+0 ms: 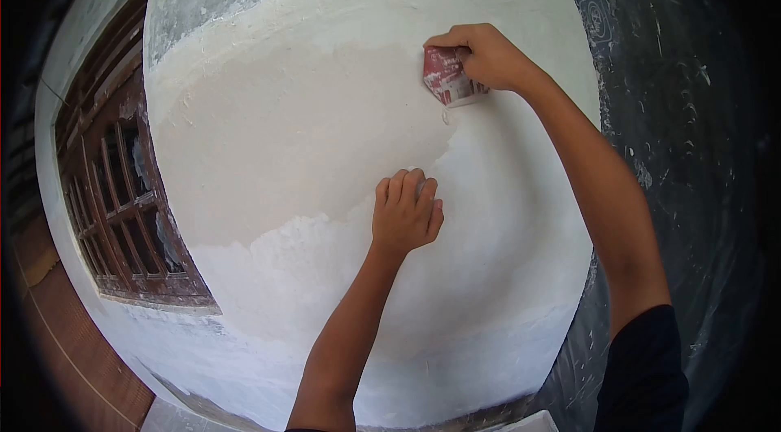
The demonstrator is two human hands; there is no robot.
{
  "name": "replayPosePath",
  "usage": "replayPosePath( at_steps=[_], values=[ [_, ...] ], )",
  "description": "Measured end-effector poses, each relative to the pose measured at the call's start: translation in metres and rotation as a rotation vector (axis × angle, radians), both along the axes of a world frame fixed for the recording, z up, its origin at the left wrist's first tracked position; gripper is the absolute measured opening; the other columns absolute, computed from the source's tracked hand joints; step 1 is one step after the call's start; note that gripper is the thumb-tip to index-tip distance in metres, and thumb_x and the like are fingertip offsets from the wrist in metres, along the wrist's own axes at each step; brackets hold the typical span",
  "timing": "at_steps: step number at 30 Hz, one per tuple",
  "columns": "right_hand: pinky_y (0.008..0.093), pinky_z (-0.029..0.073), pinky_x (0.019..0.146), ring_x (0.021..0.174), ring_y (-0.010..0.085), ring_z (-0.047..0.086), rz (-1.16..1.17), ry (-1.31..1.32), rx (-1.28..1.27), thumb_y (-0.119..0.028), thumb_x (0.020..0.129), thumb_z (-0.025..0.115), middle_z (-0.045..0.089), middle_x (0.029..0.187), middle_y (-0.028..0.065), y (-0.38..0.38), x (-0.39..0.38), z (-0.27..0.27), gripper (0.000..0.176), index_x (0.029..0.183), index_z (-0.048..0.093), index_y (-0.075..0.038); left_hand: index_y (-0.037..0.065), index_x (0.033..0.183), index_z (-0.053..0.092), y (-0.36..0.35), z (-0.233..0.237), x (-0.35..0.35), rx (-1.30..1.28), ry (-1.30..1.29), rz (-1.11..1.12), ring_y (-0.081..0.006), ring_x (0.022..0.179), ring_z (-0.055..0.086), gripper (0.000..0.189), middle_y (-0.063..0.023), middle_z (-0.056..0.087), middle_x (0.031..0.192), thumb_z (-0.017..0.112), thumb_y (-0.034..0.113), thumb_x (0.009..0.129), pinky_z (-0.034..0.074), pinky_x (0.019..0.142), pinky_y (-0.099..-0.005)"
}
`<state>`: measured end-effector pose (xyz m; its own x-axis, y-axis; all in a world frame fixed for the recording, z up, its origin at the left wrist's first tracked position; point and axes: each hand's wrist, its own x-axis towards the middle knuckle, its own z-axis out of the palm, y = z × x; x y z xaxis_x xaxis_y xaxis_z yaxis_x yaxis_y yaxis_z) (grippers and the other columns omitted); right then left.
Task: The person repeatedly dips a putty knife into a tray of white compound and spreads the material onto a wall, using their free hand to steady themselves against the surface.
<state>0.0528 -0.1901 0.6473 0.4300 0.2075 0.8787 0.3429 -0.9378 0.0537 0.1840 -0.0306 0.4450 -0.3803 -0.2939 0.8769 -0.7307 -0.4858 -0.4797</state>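
A white wall (504, 204) fills the middle, with a broad damp-looking beige patch (285, 123) on its upper left part. My right hand (488, 58) grips a red, white-smeared scraper-like piece (443, 74) against the wall, at the right end of that patch. A small bit of pale paste hangs at its lower edge. Lower down, my left hand (407, 212) is held near the wall with its fingers curled round a small greyish thing, mostly hidden, that I cannot make out.
On the left is a brown wooden window (122, 204) with barred panes. A dark, white-speckled surface (675, 147) runs down the right side. Brown ribbed material (73, 342) lies at the lower left. A pale object's edge (533, 422) shows at the bottom.
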Motion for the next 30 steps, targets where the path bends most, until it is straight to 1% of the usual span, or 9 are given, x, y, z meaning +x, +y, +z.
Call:
replayPosePath(
  at_steps=[4,8,12,15,21,23,24,28,30],
  values=[
    [0.0310,0.048,0.086,0.094,0.0211,0.063,0.220,-0.311,0.195,0.014,0.081,0.043,0.067,0.100,0.0091,0.008,0.002,0.009,0.046,0.112,0.069,-0.007,0.006,0.104,0.056,-0.001,0.000,0.000,0.002,-0.005,-0.002,-0.0304,0.103,0.048,0.033,-0.0123,0.051,0.111,0.061,0.021,0.075,0.034,0.087,-0.0436],
    [0.0297,0.049,0.089,0.095,0.0195,0.063,0.053,-0.002,0.092,0.010,0.087,0.043,0.067,0.106,0.0077,-0.003,-0.008,0.019,0.041,0.113,0.069,-0.008,0.006,0.103,0.057,0.000,0.001,0.000,0.001,-0.005,-0.005,-0.0302,0.102,0.048,0.032,-0.0123,0.051,0.111,0.061,0.021,0.075,0.034,0.087,-0.0434],
    [0.0298,0.048,0.090,0.096,0.0195,0.063,0.042,-0.046,0.040,0.009,0.087,0.044,0.068,0.108,0.0078,-0.001,0.002,0.020,0.040,0.113,0.069,-0.008,0.005,0.102,0.057,-0.001,0.001,0.000,-0.002,-0.006,0.001,-0.0301,0.102,0.048,0.031,-0.0125,0.052,0.110,0.061,0.021,0.075,0.034,0.087,-0.0432],
    [0.0300,0.048,0.090,0.097,0.0199,0.062,0.202,-0.190,0.188,0.009,0.087,0.044,0.068,0.108,0.0087,0.007,0.002,0.022,0.041,0.114,0.069,-0.009,0.005,0.102,0.057,0.000,0.001,0.000,-0.011,-0.015,-0.003,-0.0300,0.102,0.048,0.032,-0.0125,0.052,0.110,0.061,0.021,0.075,0.034,0.087,-0.0431],
    [0.0304,0.048,0.091,0.097,0.0204,0.063,-0.033,-0.089,-0.012,0.010,0.085,0.041,0.068,0.109,0.0090,-0.012,0.008,0.021,0.047,0.119,0.066,-0.009,0.005,0.102,0.057,0.000,0.001,-0.001,-0.005,-0.012,-0.017,-0.0301,0.101,0.049,0.031,-0.0125,0.052,0.109,0.061,0.021,0.076,0.035,0.086,-0.0435],
    [0.0342,0.055,0.083,0.095,0.0258,0.066,0.087,-0.437,0.279,0.011,0.076,0.044,0.067,0.109,0.0128,-0.019,0.008,0.016,0.055,0.120,0.066,-0.011,0.005,0.103,0.056,0.000,0.001,-0.001,-0.007,-0.005,-0.012,-0.0299,0.101,0.049,0.032,-0.0126,0.052,0.109,0.061,0.020,0.075,0.035,0.086,-0.0435],
    [0.0344,0.051,0.089,0.101,0.0256,0.064,0.253,-0.414,0.449,0.011,0.076,0.045,0.067,0.109,0.0137,-0.016,0.000,0.011,0.055,0.121,0.065,-0.011,0.005,0.103,0.056,0.000,0.001,-0.001,-0.008,-0.005,-0.013,-0.0299,0.101,0.049,0.032,-0.0126,0.052,0.109,0.061,0.020,0.075,0.035,0.086,-0.0435],
    [0.0310,0.048,0.091,0.101,0.0237,0.063,0.154,-0.312,0.211,0.011,0.075,0.046,0.066,0.111,0.0128,-0.019,0.015,-0.021,0.055,0.123,0.064,-0.008,0.005,0.104,0.055,0.000,0.001,0.000,-0.002,-0.002,-0.012,-0.0297,0.102,0.049,0.033,-0.0126,0.052,0.109,0.061,0.020,0.075,0.034,0.086,-0.0433],
    [0.0310,0.047,0.092,0.100,0.0244,0.063,0.153,-0.386,0.363,0.011,0.075,0.046,0.066,0.111,0.0134,-0.024,0.012,-0.024,0.055,0.124,0.063,-0.008,0.006,0.104,0.055,-0.001,0.000,-0.001,0.000,-0.005,-0.009,-0.0296,0.102,0.049,0.033,-0.0126,0.052,0.109,0.061,0.020,0.075,0.034,0.087,-0.0432]
  ],
)
